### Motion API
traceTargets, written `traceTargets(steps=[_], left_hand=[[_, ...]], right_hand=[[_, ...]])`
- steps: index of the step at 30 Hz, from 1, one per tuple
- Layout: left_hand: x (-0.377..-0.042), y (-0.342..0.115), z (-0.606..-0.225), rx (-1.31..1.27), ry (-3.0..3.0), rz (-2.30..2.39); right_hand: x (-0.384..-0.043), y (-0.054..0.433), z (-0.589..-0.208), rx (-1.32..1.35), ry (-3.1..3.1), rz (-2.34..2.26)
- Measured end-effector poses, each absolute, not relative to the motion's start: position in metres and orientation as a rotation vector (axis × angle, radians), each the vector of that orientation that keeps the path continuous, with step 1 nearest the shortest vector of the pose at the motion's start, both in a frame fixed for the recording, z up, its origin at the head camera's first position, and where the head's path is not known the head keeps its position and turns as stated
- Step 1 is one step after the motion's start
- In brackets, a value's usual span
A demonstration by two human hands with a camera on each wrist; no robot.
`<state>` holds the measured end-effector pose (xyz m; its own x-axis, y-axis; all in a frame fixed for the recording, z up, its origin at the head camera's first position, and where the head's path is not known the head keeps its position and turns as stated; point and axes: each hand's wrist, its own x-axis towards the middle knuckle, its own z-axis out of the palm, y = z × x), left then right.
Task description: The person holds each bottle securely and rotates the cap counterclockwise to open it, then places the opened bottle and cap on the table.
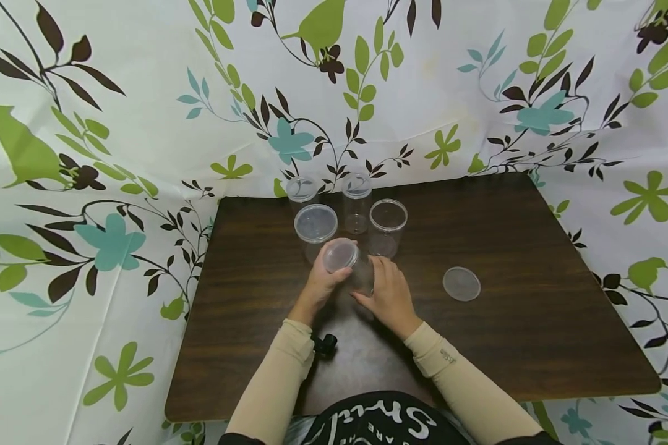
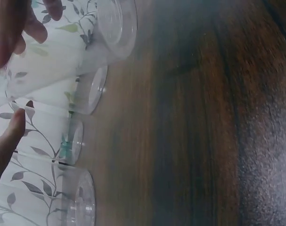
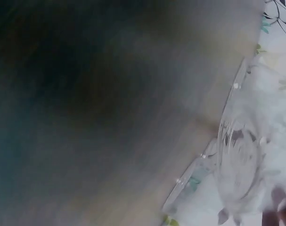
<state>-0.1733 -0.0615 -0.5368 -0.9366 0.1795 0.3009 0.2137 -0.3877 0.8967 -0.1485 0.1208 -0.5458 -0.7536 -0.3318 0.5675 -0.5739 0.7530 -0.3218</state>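
Between both hands is a clear plastic jar, tilted with its lidded top toward the left. My left hand grips the top end, its thumb lying at the edge of the round lid. Around the jar's body curls my right hand, fingers on the far side and thumb on the near side. In the left wrist view the jar's base shows above the dark table, with fingertips along its side. The right wrist view catches the round base at its right edge, blurred.
Behind the hands stand a wide lidded jar, two slimmer lidded jars, one at the back left and one in the middle, and a jar with an open-looking rim. A loose clear lid lies right on the brown table.
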Motion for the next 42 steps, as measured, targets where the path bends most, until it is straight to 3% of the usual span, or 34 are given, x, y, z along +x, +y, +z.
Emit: traceTargets(steps=[4,8,17,23,37,42], left_hand=[[-0.173,-0.060,-0.534,-0.554,-1.739,-2.547],[-0.172,-0.062,-0.533,-0.520,-1.736,-2.528],[-0.170,-0.075,-0.533,-0.607,-1.696,-2.688],[-0.171,-0.078,-0.534,-0.724,-1.711,-2.717],[-0.166,-0.055,-0.527,-0.328,-1.928,-2.388],[-0.168,-0.054,-0.518,-0.291,-2.050,-2.269]], right_hand=[[-0.144,0.115,-0.547,0.569,-2.412,0.573],[-0.146,0.118,-0.544,0.636,-2.451,0.649],[-0.167,0.154,-0.532,1.039,-2.851,1.693],[-0.170,0.162,-0.532,1.137,-2.819,1.983],[-0.155,0.124,-0.542,0.694,-2.600,0.917],[-0.147,0.114,-0.546,0.598,-2.530,0.825]])
